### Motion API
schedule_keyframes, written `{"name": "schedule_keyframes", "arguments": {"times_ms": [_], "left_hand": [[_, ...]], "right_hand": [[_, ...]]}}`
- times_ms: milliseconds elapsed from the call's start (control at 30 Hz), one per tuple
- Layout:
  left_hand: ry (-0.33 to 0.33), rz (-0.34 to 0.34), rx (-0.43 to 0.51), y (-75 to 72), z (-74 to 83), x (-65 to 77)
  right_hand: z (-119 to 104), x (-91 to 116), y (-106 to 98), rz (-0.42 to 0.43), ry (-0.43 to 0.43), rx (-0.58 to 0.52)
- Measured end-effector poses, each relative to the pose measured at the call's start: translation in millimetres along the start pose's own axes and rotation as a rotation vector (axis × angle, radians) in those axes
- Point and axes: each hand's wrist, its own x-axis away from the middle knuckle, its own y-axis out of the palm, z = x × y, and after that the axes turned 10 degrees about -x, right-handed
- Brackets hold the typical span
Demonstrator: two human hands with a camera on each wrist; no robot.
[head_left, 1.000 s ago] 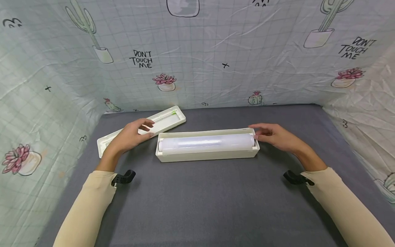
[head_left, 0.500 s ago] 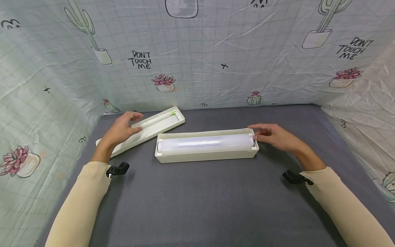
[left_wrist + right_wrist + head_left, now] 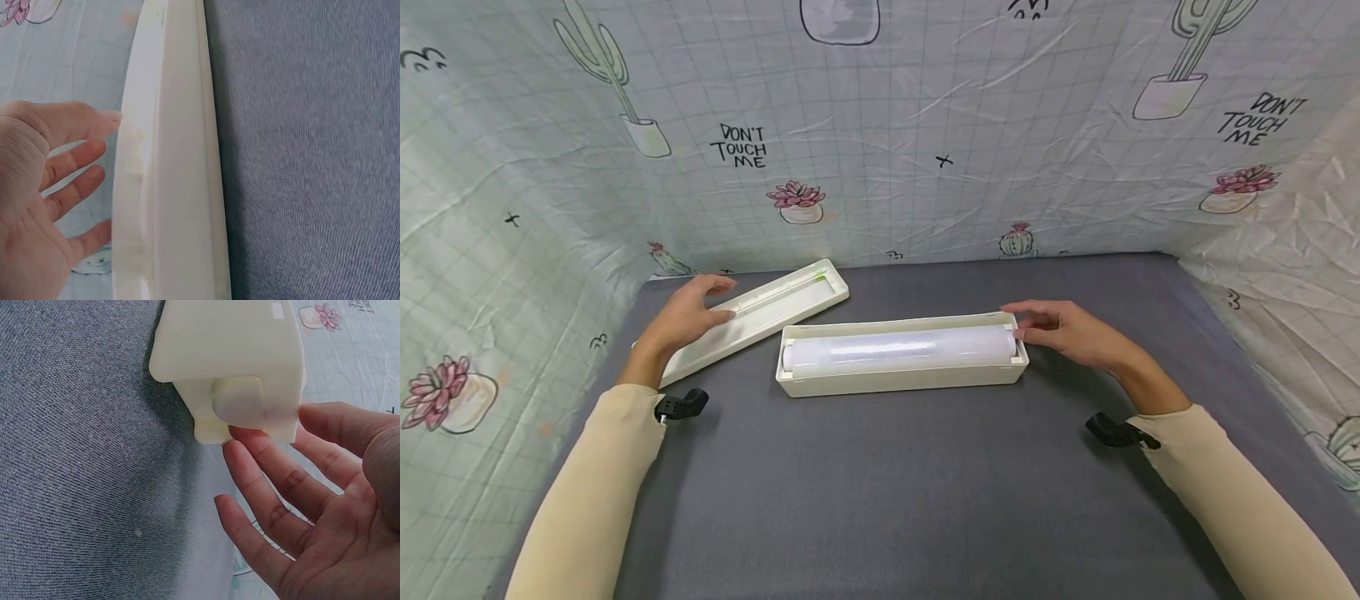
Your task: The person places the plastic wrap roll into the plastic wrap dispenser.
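A long off-white wrap dispenser box lies in the middle of the table, its top uncovered. Inside it rests a shiny, whitish roll of cling film. My right hand touches the box's right end, its thumb and fingertips around the corner; in the right wrist view the fingertips sit right by the rounded notch there. At the back left lies the box's lid, tilted at an angle, with a green bit near its far end. My left hand hovers over the lid's left part, fingers loosely bent, hiding some of it.
A dark grey cloth covers the table. Behind and at the sides hangs a patterned curtain with cactus drawings. Black straps circle both wrists over beige sleeves.
My left hand has drawn back to the left along the lid, away from the box, uncovering more of the lid's middle. The right hand stays at the box end.
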Motion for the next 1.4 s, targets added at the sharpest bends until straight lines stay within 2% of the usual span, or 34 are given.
{"name": "schedule_keyframes", "arguments": {"times_ms": [267, 367, 567, 933, 1400], "left_hand": [[-0.046, -0.064, 0.015, 0.8, -10.1, -1.3], [-0.042, -0.087, 0.021, 2.5, -15.1, -3.3], [-0.047, -0.124, -0.031, 4.6, -18.1, -5.7], [-0.060, -0.119, -0.113, 4.8, -17.9, -9.2], [0.021, -0.080, -0.163, 2.3, -17.1, -3.6]], "right_hand": [[5, -2, 1, 0.003, 0.008, -0.001], [5, -1, 1, 0.004, -0.001, 0.001], [3, 1, 2, 0.005, -0.012, 0.005], [3, 0, 3, -0.001, -0.021, 0.000], [4, 0, 2, -0.003, -0.028, 0.005]]}}
